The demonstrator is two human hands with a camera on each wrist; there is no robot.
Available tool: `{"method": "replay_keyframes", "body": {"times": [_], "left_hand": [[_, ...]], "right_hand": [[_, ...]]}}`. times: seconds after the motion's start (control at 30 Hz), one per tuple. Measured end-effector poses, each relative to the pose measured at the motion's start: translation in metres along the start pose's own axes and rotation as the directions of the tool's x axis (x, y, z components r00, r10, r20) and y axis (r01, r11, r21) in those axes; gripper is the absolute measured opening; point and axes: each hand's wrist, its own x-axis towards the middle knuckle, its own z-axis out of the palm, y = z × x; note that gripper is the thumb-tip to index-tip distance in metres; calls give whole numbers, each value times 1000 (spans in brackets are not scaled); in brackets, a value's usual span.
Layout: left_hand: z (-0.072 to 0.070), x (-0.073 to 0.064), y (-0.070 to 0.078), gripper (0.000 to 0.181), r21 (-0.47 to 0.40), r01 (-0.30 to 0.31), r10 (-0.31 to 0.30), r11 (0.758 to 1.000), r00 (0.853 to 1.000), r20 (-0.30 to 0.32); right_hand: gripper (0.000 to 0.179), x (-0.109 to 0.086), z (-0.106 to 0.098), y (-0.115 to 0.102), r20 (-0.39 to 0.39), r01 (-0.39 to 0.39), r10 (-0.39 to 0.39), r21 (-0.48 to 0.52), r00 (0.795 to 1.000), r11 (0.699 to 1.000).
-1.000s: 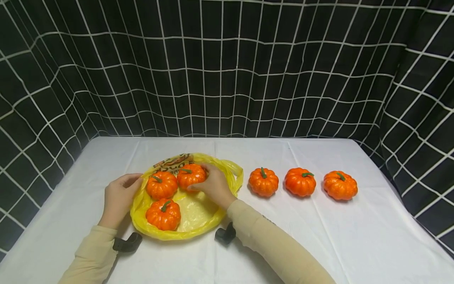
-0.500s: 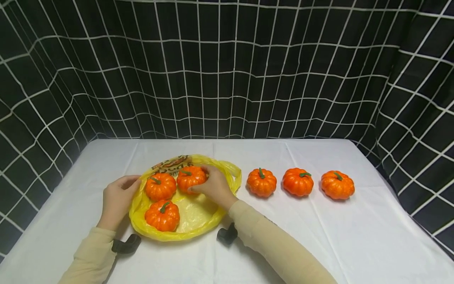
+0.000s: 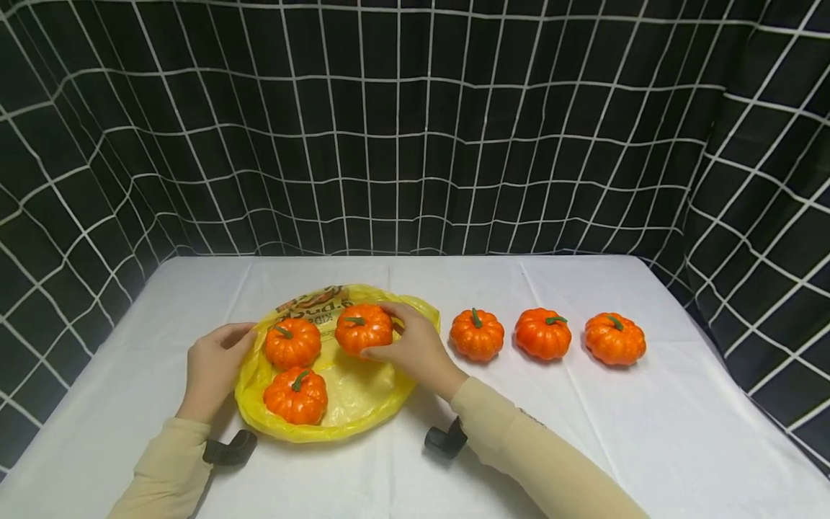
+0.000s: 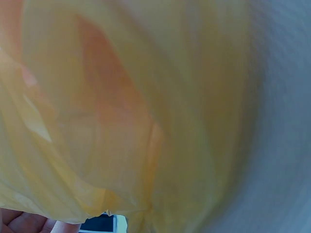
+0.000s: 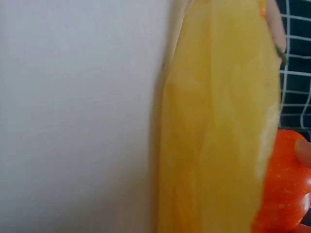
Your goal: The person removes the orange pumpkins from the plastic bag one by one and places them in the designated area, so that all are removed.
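Observation:
A yellow plastic bag (image 3: pixel 353 400) with dark print lies on the table, its mouth spread wide. My left hand (image 3: pixel 212 369) pinches its rim on the left side; in the left wrist view the bag's yellow film (image 4: pixel 180 145) covers most of the picture. My right hand (image 3: pixel 420 347) grips a small orange pumpkin (image 3: pixel 362 328) with a green stem from its right side, over the bag's mouth. Two more pumpkins sit inside at the left, one farther back (image 3: pixel 292 344) and one nearer (image 3: pixel 295 398). In the right wrist view, the gripped pumpkin (image 5: pixel 284 189) shows past the bag's side.
Three like pumpkins stand in a row right of the bag: one close to it (image 3: pixel 476 337), a middle one (image 3: pixel 542 336) and a far right one (image 3: pixel 614 340). A white cloth (image 3: pixel 519 425) covers the table. Black curtain (image 3: pixel 415 158) with white grid lines surrounds the back and sides.
My right hand has moved right and slightly nearer with the pumpkin, away from the far left pumpkin in the bag. The left hand keeps its place at the rim.

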Motion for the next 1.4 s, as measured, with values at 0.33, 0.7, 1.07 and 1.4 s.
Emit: {"method": "replay_keyframes", "body": {"times": [0.33,0.7,1.07,1.4], "left_hand": [[-1,-2,1,39,4,1,-1,1000,1000,5],[3,0,-2,37,19,-11,11,1000,1000,-1],[0,-4,-2,38,37,-2,3,999,1000,-14],[2,-2,-1,38,46,2,-1,999,1000,-5]], "right_hand": [[75,-29,-17,-2,-45,23,-19,79,999,997],[74,-73,-55,17,-47,29,-23,137,999,990],[72,-108,-87,38,-120,-7,14,55,993,998],[78,-131,-105,56,-96,-151,152,15,984,988]]}}
